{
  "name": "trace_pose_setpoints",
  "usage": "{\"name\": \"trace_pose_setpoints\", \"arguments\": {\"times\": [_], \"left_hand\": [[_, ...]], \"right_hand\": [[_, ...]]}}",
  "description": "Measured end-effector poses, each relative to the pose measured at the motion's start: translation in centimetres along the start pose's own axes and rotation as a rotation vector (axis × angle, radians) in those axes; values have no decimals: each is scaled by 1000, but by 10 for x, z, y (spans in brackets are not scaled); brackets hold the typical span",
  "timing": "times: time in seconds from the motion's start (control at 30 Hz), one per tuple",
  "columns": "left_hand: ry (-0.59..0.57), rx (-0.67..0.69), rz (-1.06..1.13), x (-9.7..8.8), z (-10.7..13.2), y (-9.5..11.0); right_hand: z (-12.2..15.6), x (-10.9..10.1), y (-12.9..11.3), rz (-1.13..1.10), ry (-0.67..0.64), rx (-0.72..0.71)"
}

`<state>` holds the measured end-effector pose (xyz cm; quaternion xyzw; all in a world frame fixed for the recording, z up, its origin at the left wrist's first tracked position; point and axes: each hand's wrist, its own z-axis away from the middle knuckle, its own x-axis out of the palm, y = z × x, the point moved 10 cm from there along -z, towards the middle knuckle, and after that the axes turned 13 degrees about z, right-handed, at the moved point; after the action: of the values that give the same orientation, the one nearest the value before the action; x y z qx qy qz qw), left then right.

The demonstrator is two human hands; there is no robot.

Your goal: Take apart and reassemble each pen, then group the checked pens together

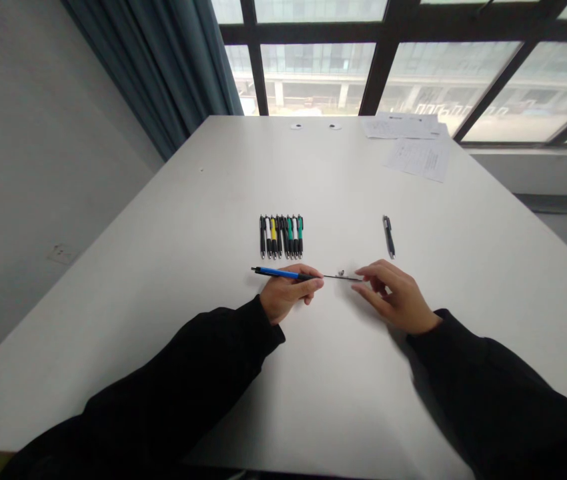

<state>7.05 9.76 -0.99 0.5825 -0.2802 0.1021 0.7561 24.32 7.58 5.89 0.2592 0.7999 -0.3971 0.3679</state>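
Fingers [311, 283] hold one blue pen [278, 272] near eight pens [281, 237].

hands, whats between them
In the head view, a thin black rod spans from the left hand toward the right hand, and a small metal part lies just beyond it.

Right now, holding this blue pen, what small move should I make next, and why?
Probably pick up the small metal part with your right hand: it lies loose beside the thin black rod poking from the blue pen in your left hand, within easy reach.
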Motion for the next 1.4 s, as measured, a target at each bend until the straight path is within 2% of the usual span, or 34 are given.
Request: {"name": "trace_pose_setpoints", "arguments": {"times": [0.17, 0.3, 0.5, 0.63, 0.7, 0.83, 0.97, 1.03, 1.1, 1.23, 1.4], "left_hand": [[-86, 2, -187, 13, 5, -3], [-168, 11, -256, 23, 7, 1], [-167, 18, -291, 25, 8, 6], [-168, -25, -252, 25, 8, 1], [-132, -29, -203, 19, 7, -1], [-44, 75, -110, 0, 1, 10], [-14, 108, -154, -15, -3, 16], [5, 152, -245, -20, -3, 22], [15, 262, -424, -22, -1, 32], [-42, 515, -881, -7, 8, 49], [-171, 543, -1192, 11, 10, 40]], "right_hand": [[6, 10, -46, -220, -15, -112], [7, 10, -56, -224, 29, -126], [5, 8, -54, -190, 52, -92], [4, 7, -51, -193, 45, -72], [4, 4, -45, -185, 46, -45], [5, -6, -20, -209, 88, 60], [7, -8, 0, -228, 89, 140], [7, -7, 3, -202, 60, 141], [7, -3, 4, -162, 7, 122], [8, 6, 9, -72, -139, 67], [9, 8, 20, 31, -193, 67]]}}
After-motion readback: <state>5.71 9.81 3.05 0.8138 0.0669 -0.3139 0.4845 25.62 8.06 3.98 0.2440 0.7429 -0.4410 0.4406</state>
